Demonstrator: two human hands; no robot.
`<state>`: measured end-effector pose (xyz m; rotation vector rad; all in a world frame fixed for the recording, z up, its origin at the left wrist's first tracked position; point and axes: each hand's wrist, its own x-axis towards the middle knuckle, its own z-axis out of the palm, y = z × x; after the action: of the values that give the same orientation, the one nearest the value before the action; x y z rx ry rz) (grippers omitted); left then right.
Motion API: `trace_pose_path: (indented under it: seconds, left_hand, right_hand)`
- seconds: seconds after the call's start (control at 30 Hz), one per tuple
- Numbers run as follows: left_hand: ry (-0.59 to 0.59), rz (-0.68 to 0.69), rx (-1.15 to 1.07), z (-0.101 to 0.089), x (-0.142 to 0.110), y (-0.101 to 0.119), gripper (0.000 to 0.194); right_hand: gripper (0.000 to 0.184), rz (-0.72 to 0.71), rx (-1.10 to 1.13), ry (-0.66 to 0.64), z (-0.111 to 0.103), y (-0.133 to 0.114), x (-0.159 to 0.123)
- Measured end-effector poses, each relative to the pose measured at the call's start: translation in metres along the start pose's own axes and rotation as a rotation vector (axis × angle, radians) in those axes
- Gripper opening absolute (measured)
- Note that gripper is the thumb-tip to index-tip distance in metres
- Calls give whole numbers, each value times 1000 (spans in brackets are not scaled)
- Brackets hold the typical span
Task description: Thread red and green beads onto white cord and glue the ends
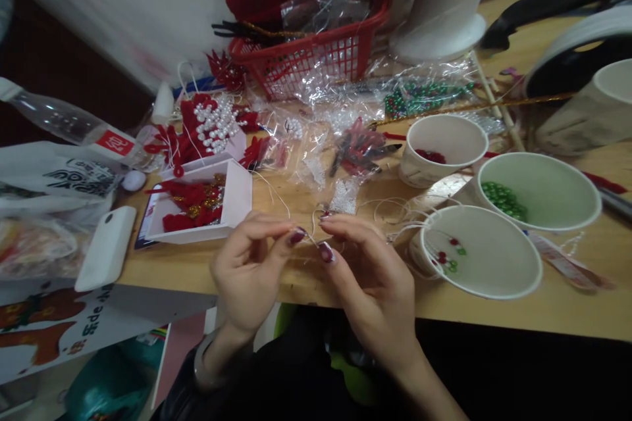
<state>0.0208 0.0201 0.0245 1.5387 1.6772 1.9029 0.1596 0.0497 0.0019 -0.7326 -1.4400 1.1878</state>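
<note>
"How do the hands stand?"

"The left hand has thumb and forefinger pinched on a thin pale strand. The right hand faces it, thumb at the strand, forefinger slightly apart; whether it grips firmly, one cannot tell."

"Which way does the strand point?"

"It spans the small gap between the fingertips, its long axis slanting from far left to near right."

"And the edge?"

"The table's near edge passes under the hands, fingers over the wood, wrists on the near side."

"Where is there room to move?"

"Left of the left hand, a bare strip follows that edge, with a white box beyond. Right is tighter: loose white strings lead to a paper cup near the right hand. More bare wood lies near right, past it."

"Farther out?"

"A bag of tiny white beads lies just beyond the fingers; a red basket stands at the far side."
</note>
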Motion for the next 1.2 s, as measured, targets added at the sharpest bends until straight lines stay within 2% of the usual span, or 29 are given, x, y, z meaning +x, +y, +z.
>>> trace_pose_path:
  seconds: [0.07,0.17,0.33,0.5,0.57,0.7,0.77,0.87,1.0,1.2]
  left_hand:
    - [-85,-71,-77,4,-3,1,8]
    - [-131,-121,-147,6,-4,1,8]
    - [-103,-69,-224,8,-5,-4,16]
    - [-140,-65,-267,9,-7,-6,22]
    - [-157,-131,-278,9,-8,-5,18]
    - [-165,-371,-373,9,-5,-1,4]
    - [-150,-452,-422,10,-3,1,6]
    - [-159,-515,-438,11,-2,2,13]
    - [-206,-575,-485,8,-2,2,13]
    - [-266,-595,-544,6,-2,0,9]
  right_hand:
    - [22,-20,18,-47,-1,-1,1]
    - [16,-8,42,-58,-1,-2,2]
    - [17,-12,67,-89,-1,-2,1]
    - [19,-7,79,-73,-2,-3,1]
    - [18,-12,86,-69,-2,-4,1]
    - [17,-30,101,-63,-2,-6,1]
    - [16,-39,100,-63,-2,-6,1]
    - [16,-45,100,-76,-2,-6,2]
    - [14,-66,68,-82,-2,-7,1]
    - [14,-114,7,-97,-3,-5,1]
